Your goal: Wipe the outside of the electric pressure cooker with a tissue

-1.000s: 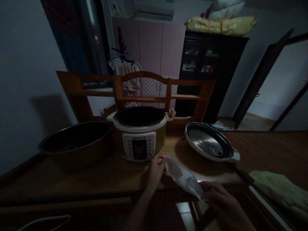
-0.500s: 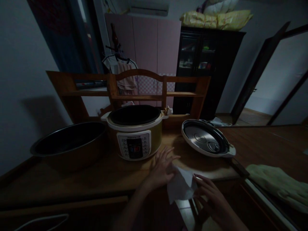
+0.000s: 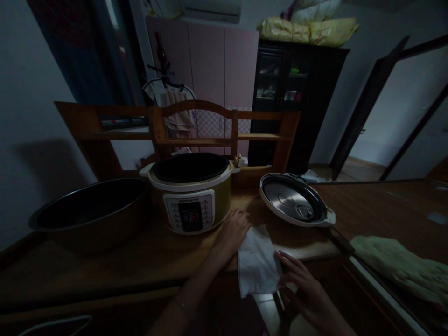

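A white cloth (image 3: 257,261) lies spread at the front edge of the wooden table (image 3: 105,261), part of it hanging over. My left hand (image 3: 234,231) grips the cloth's top left corner, fingers curled, just right of the electric cooker (image 3: 191,193). My right hand (image 3: 301,284) touches the cloth's lower right edge with fingers stretched out. The cooker stands open with its dark inner pot showing. Its lid (image 3: 296,200) lies upside down to the right, metal inside facing up.
A large dark metal basin (image 3: 87,210) sits left of the cooker. A wooden shelf rack (image 3: 196,135) runs behind the table. A green cloth (image 3: 402,263) lies at the right. A dark cabinet (image 3: 297,93) and an open door stand further back.
The cloth was held stretched and twisted between both hands; now it lies flat and unfolded on the table edge. My left hand has moved to its top corner, my right to its lower edge.
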The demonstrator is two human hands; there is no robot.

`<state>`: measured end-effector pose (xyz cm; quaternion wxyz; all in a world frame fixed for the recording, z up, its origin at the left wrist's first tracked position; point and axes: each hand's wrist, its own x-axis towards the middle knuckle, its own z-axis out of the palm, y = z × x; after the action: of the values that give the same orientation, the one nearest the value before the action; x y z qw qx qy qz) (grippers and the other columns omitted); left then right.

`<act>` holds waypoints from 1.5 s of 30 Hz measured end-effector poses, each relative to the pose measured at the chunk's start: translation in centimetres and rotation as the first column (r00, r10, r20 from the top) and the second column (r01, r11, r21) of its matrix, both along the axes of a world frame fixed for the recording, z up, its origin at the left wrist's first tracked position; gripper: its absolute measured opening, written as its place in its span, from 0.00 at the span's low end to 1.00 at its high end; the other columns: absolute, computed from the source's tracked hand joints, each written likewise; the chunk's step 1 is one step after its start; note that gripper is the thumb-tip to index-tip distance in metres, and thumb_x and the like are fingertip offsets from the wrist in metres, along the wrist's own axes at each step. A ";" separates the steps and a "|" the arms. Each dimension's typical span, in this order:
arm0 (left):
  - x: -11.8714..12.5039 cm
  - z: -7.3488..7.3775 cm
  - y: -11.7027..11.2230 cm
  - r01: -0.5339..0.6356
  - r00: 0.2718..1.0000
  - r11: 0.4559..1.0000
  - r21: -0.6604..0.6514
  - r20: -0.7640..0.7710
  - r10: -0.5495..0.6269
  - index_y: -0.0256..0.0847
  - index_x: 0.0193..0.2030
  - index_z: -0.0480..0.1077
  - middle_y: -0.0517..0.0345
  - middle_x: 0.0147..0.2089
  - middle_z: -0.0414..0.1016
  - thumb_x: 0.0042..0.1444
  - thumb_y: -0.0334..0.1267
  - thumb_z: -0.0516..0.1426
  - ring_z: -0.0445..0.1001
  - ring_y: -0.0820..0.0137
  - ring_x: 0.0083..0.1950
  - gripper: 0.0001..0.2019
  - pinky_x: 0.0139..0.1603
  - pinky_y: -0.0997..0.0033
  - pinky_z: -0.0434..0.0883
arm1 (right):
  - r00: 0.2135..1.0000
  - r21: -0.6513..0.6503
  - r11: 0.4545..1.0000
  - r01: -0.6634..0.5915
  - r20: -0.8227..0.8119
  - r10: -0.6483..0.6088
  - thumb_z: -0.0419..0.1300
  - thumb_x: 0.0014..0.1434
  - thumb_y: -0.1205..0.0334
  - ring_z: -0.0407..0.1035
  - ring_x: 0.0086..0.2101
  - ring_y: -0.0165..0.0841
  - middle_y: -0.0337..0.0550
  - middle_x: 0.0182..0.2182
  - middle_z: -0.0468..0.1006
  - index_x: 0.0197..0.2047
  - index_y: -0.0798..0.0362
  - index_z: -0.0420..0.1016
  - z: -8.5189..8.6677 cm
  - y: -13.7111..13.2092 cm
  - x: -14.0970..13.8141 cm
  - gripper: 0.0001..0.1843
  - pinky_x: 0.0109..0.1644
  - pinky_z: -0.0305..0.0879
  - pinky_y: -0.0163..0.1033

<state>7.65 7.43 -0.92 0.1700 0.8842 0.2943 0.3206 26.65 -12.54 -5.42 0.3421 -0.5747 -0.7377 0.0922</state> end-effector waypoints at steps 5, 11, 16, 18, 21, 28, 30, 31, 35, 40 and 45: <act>-5.2 1.2 -4.0 0.338 0.935 0.941 -0.020 -0.108 -0.338 0.54 0.60 0.65 0.59 0.67 0.63 0.53 0.55 0.61 0.60 0.67 0.67 0.28 0.67 0.64 0.60 | 0.986 -0.040 0.999 -0.033 -0.165 0.026 0.60 0.63 0.60 0.55 0.65 0.44 0.48 0.62 0.69 0.41 0.47 0.78 0.4 -0.3 0.4 0.06 0.63 0.62 0.53; -8.8 -0.8 -5.8 0.406 0.869 0.912 -0.050 -0.289 -0.402 0.52 0.65 0.59 0.53 0.66 0.64 0.45 0.54 0.67 0.61 0.58 0.67 0.41 0.66 0.53 0.62 | 0.913 -0.124 0.992 0.000 -0.406 -0.051 0.61 0.63 0.54 0.70 0.54 0.44 0.49 0.51 0.78 0.46 0.48 0.79 1.4 0.2 0.1 0.11 0.57 0.68 0.47; -8.0 -2.6 -6.1 0.324 0.907 0.945 0.046 -0.300 -0.296 0.46 0.58 0.64 0.52 0.63 0.67 0.53 0.39 0.64 0.64 0.59 0.63 0.26 0.64 0.54 0.64 | 0.847 -0.195 0.980 -0.040 -0.527 -0.070 0.54 0.67 0.52 0.75 0.46 0.42 0.49 0.48 0.79 0.49 0.49 0.73 2.1 1.1 -0.9 0.14 0.52 0.72 0.46; -7.6 -2.8 -6.3 0.268 0.927 0.963 0.032 -0.281 -0.249 0.46 0.55 0.65 0.51 0.65 0.65 0.56 0.38 0.61 0.63 0.60 0.65 0.20 0.65 0.54 0.63 | 0.870 -0.191 0.980 -0.054 -0.491 -0.048 0.52 0.69 0.52 0.73 0.50 0.43 0.50 0.52 0.77 0.53 0.49 0.71 2.2 1.1 -1.0 0.15 0.55 0.70 0.48; -7.6 -2.5 -6.7 0.214 0.939 0.976 -0.036 -0.268 -0.215 0.45 0.54 0.64 0.50 0.70 0.58 0.55 0.36 0.61 0.57 0.60 0.69 0.20 0.68 0.55 0.60 | 0.939 -0.209 0.977 -0.045 -0.342 -0.030 0.50 0.69 0.53 0.62 0.61 0.42 0.49 0.62 0.68 0.61 0.46 0.66 2.3 1.0 -1.0 0.19 0.64 0.60 0.51; -8.3 -0.5 -7.2 0.263 0.955 0.947 -0.187 -0.090 -0.283 0.48 0.53 0.66 0.59 0.66 0.64 0.54 0.27 0.56 0.58 0.68 0.68 0.20 0.70 0.63 0.55 | 0.990 -0.190 0.977 -0.097 -0.119 0.075 0.55 0.67 0.56 0.45 0.68 0.42 0.46 0.69 0.55 0.45 0.49 0.73 2.5 0.9 -1.2 0.09 0.70 0.49 0.53; -8.1 0.1 -7.1 0.264 0.960 0.925 -0.272 -0.019 -0.280 0.47 0.50 0.68 0.59 0.58 0.70 0.54 0.28 0.56 0.64 0.69 0.62 0.17 0.65 0.65 0.60 | 0.992 -0.186 0.978 -0.094 -0.095 0.077 0.55 0.66 0.56 0.45 0.68 0.42 0.46 0.69 0.54 0.44 0.49 0.73 2.4 1.0 -1.3 0.08 0.69 0.49 0.53; -7.8 0.3 -7.0 0.245 0.967 0.917 -0.316 0.011 -0.254 0.47 0.49 0.68 0.59 0.54 0.72 0.56 0.30 0.56 0.67 0.69 0.58 0.14 0.62 0.66 0.63 | 0.993 -0.184 0.979 -0.092 -0.088 0.077 0.55 0.66 0.57 0.45 0.68 0.43 0.46 0.69 0.54 0.44 0.49 0.73 2.4 1.0 -1.3 0.08 0.69 0.49 0.54; -6.4 0.1 -6.1 0.166 0.986 0.902 -0.398 0.054 -0.158 0.46 0.51 0.67 0.59 0.46 0.72 0.59 0.41 0.57 0.71 0.69 0.48 0.14 0.51 0.68 0.68 | 0.995 -0.183 0.980 -0.077 -0.069 0.066 0.57 0.64 0.56 0.45 0.68 0.45 0.46 0.69 0.54 0.41 0.49 0.74 2.2 1.1 -1.5 0.07 0.69 0.50 0.54; -5.5 -0.8 -5.2 0.161 0.986 0.912 -0.378 0.023 -0.165 0.44 0.41 0.71 0.59 0.44 0.72 0.55 0.36 0.62 0.70 0.68 0.48 0.07 0.50 0.68 0.65 | 0.994 -0.174 0.981 -0.081 -0.092 0.066 0.60 0.62 0.57 0.49 0.67 0.45 0.48 0.68 0.57 0.48 0.49 0.74 2.2 1.0 -1.4 0.11 0.68 0.51 0.52; -5.8 -0.8 -5.4 0.139 0.988 0.915 -0.379 -0.005 -0.152 0.44 0.40 0.69 0.61 0.42 0.72 0.54 0.34 0.61 0.70 0.70 0.44 0.07 0.45 0.70 0.66 | 0.966 -0.227 0.972 -0.056 -0.257 -0.004 0.63 0.60 0.55 0.58 0.63 0.44 0.51 0.65 0.61 0.68 0.45 0.55 2.9 0.7 -1.2 0.36 0.66 0.57 0.52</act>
<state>1.85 2.02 -1.72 0.3550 0.8598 0.2868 0.2291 25.50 -11.81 -2.50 0.3636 -0.5843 -0.6790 0.2557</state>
